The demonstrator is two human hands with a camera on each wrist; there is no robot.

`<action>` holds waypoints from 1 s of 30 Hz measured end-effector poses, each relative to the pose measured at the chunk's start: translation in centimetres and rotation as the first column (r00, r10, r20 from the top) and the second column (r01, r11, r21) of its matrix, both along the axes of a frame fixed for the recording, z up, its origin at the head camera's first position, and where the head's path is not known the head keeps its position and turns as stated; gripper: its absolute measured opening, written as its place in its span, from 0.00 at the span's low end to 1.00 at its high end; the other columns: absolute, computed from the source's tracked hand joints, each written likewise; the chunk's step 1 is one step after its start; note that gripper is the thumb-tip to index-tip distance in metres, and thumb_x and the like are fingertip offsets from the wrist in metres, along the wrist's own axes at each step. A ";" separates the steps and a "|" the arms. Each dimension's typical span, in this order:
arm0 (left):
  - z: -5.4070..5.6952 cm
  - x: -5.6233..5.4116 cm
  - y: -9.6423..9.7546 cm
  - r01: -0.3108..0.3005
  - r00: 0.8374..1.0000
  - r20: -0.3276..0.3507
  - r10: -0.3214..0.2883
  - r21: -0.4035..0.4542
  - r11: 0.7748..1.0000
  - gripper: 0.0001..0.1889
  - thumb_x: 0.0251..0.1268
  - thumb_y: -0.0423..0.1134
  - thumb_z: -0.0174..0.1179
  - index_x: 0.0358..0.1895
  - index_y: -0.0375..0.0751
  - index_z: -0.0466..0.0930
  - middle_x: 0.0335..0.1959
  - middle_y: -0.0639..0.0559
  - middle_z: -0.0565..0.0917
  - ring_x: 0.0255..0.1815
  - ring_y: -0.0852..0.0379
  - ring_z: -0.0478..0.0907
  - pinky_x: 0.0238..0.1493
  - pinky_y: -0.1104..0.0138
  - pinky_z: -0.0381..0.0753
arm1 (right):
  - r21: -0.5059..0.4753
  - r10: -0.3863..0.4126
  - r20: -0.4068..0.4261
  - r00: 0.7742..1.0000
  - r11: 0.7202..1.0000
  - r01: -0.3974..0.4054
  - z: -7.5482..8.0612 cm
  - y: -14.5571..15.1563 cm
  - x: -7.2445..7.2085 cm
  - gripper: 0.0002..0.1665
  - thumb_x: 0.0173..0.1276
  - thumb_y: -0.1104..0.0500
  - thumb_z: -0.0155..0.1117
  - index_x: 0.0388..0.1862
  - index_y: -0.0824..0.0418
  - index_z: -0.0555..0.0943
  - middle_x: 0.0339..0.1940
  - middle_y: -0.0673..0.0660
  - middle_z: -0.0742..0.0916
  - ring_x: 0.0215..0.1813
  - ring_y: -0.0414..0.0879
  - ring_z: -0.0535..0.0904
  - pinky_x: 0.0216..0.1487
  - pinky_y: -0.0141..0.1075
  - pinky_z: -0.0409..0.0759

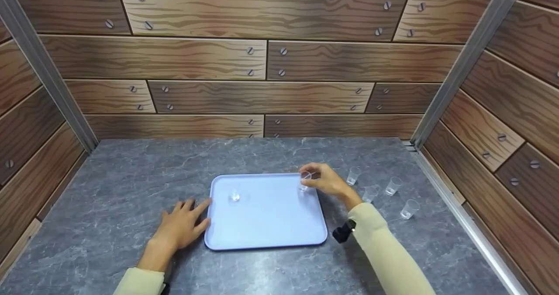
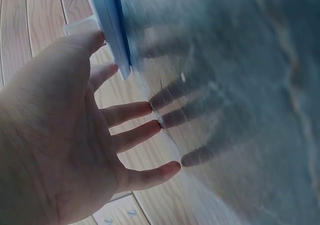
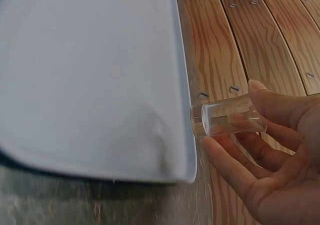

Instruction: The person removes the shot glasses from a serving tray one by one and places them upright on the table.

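At the far right corner of the light blue tray (image 1: 266,216), my right hand (image 1: 324,180) holds a clear shot glass (image 3: 225,116) upright between thumb and fingers. In the right wrist view the glass base is by the tray's surface near its rim; whether it touches cannot be told. Another clear shot glass (image 1: 235,195) stands on the tray's left part. My left hand (image 1: 180,226) lies at the tray's left edge, fingers spread. Its thumb and forefinger touch the rim in the left wrist view, while the other fingertips rest on the tabletop.
Several more clear shot glasses stand right of the tray: one at the back (image 1: 353,175), one partly behind the right forearm (image 1: 371,193), others farther right (image 1: 393,185). Wood-patterned walls (image 1: 209,59) and metal posts enclose the grey marbled table (image 1: 144,172).
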State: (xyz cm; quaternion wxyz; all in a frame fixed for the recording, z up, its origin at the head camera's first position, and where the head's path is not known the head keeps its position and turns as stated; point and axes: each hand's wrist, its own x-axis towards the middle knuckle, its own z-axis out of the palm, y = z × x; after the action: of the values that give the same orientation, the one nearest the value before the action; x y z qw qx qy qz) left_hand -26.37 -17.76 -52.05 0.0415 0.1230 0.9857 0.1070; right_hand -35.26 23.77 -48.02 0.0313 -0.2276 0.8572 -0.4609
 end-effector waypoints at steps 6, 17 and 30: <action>0.2 0.0 0.0 0.010 1.000 0.002 -0.010 0.005 1.000 0.30 0.78 0.57 0.52 0.78 0.58 0.66 0.70 0.33 0.73 0.71 0.28 0.70 0.59 0.21 0.65 | 0.014 -0.021 -0.009 1.000 1.000 0.021 0.0 1.8 0.2 0.20 0.69 0.67 0.68 0.55 0.79 0.80 0.50 0.75 0.86 0.52 0.56 0.84 0.57 0.37 0.81; 0.0 0.0 -0.1 -0.001 1.000 0.006 0.001 0.014 1.000 0.30 0.78 0.57 0.52 0.79 0.57 0.65 0.71 0.33 0.72 0.72 0.28 0.68 0.60 0.21 0.64 | 0.016 -0.073 0.042 0.996 0.997 0.072 0.2 4.4 0.8 0.21 0.70 0.67 0.67 0.57 0.78 0.79 0.52 0.75 0.85 0.53 0.59 0.84 0.54 0.31 0.80; -0.2 -0.1 -0.2 0.006 1.000 0.015 -0.006 0.014 1.000 0.30 0.78 0.57 0.52 0.79 0.57 0.65 0.71 0.32 0.72 0.72 0.28 0.68 0.60 0.20 0.64 | 0.084 -0.119 0.022 0.993 0.990 0.116 -0.9 5.8 1.1 0.20 0.69 0.68 0.67 0.56 0.78 0.78 0.51 0.75 0.85 0.52 0.64 0.85 0.57 0.44 0.83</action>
State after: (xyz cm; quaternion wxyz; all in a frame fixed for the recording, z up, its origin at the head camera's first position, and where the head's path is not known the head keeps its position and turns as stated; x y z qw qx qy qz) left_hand -26.48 -17.95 -52.22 0.0482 0.1255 0.9843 0.1145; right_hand -34.19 29.59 -48.94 0.0253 -0.1689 0.8870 -0.4291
